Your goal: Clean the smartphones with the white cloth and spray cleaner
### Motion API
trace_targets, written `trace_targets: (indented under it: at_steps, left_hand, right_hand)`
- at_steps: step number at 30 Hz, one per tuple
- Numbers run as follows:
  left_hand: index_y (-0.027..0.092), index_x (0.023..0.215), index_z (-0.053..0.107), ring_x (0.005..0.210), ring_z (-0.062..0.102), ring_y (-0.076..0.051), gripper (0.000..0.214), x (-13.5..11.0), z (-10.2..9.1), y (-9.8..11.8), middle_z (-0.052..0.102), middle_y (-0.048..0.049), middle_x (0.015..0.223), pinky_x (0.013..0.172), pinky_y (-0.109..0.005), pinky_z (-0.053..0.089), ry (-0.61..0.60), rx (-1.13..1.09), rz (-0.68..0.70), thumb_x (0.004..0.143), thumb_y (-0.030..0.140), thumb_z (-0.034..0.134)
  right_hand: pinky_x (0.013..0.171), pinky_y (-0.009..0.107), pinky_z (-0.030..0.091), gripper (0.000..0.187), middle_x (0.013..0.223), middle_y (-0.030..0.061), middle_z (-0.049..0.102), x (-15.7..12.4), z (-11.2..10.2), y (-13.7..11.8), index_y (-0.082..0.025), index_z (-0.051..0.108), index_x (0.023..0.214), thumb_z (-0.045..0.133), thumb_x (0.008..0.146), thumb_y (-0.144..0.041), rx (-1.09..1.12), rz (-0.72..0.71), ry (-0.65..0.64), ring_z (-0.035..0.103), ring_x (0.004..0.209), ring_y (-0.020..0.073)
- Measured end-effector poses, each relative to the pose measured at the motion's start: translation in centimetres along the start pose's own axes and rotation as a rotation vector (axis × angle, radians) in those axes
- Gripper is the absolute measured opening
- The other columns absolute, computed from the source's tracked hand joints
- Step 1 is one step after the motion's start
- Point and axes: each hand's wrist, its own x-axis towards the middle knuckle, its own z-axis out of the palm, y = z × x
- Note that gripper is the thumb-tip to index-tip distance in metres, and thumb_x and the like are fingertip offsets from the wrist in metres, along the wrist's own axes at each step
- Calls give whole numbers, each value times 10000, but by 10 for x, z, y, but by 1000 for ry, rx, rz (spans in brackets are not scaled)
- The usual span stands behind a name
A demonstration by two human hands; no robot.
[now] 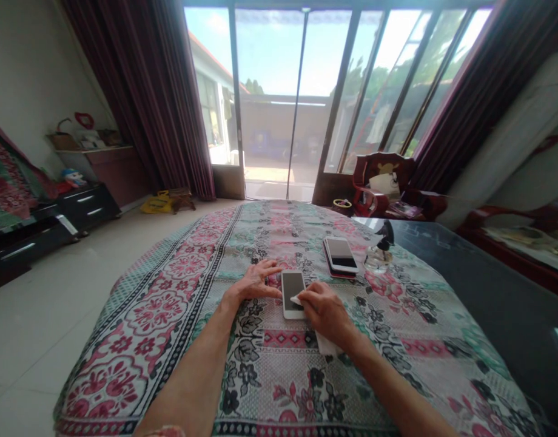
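Observation:
A white smartphone [292,285] with a dark screen lies face up on the patterned tablecloth [279,370]. My left hand [257,282] is at its left edge, fingers spread, with thumb and fingertips by the phone's side. My right hand [327,309] pinches a small white wipe [296,299] against the lower right part of the screen. Under the right hand, more white tissue or cloth [327,346] shows on the tablecloth; whether it joins the wipe is hidden.
Beyond my right hand lies a stack of phones or tablets [341,255], a white one on top. Beside it stands a clear spray bottle [379,255] with a black nozzle. A dark tabletop [479,285] adjoins on the right. Past the table are a wooden chair [383,182] and glass doors [279,109].

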Motion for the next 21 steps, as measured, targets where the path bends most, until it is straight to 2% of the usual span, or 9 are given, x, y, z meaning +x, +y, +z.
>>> trace_targets:
  at_steps: [6,14,21]
  left_hand:
    - [298,1344,483,1406,239,-296,771,0,1,3,355,-65,1502,1139,-459,177,-24,1,-25,658,518,757]
    - [298,1327,501,1398,256,-300,747,-1,-1,7,373,-70,1489,1134,-470,188,-14,3,-34,657,496,764]
    - [303,1336,492,1401,245,-308,742,-2,-2,9,355,-71,1500,1130,-489,185,-35,-1,-49,666,473,763]
  right_hand:
    - [778,259,369,241,847,34,546,-1,-4,-13,-199,676,793,466,911,-196,-169,-79,-152,491,837,149]
    - [762,254,351,231,845,36,534,11,4,-11,-190,661,806,463,923,-207,-273,57,-67,478,805,148]
    - [742,246,343,240,838,29,533,-1,4,-24,-193,657,767,466,911,-185,-226,-93,-168,476,798,140]
